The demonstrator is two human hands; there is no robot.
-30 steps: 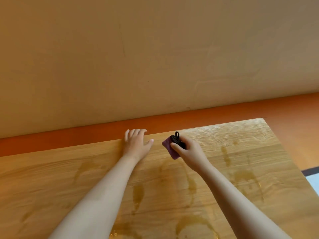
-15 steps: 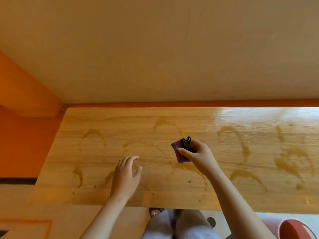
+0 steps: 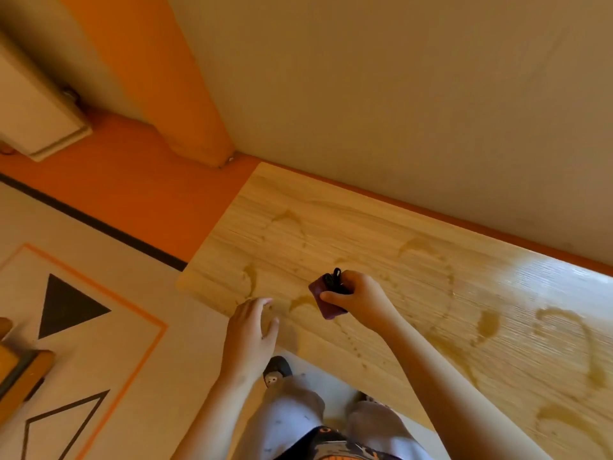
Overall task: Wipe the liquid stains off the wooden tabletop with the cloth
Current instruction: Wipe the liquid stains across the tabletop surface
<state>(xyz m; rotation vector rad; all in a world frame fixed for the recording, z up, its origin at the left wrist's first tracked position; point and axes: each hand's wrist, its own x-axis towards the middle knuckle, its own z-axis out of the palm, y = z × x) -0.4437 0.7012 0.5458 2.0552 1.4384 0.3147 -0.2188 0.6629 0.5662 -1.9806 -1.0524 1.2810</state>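
Note:
A small purple cloth (image 3: 323,302) with a black loop is pinched in my right hand (image 3: 360,298), held over the left part of the wooden tabletop (image 3: 414,293). Brownish liquid stains (image 3: 487,322) curl across the wood, with more rings and streaks near the left end and to the right. My left hand (image 3: 253,327) hovers flat with fingers spread at the near edge of the table, left of the cloth, holding nothing.
The table's far edge meets a beige wall (image 3: 398,94) with an orange skirting. Left of the table is floor with orange and black markings (image 3: 73,307). My legs and shoes (image 3: 277,370) stand at the near edge. A white unit (image 3: 36,114) sits far left.
The view has swung left and tilted, so the table's left end now shows. My left hand has drawn back to the near edge. My right hand keeps hold of the cloth.

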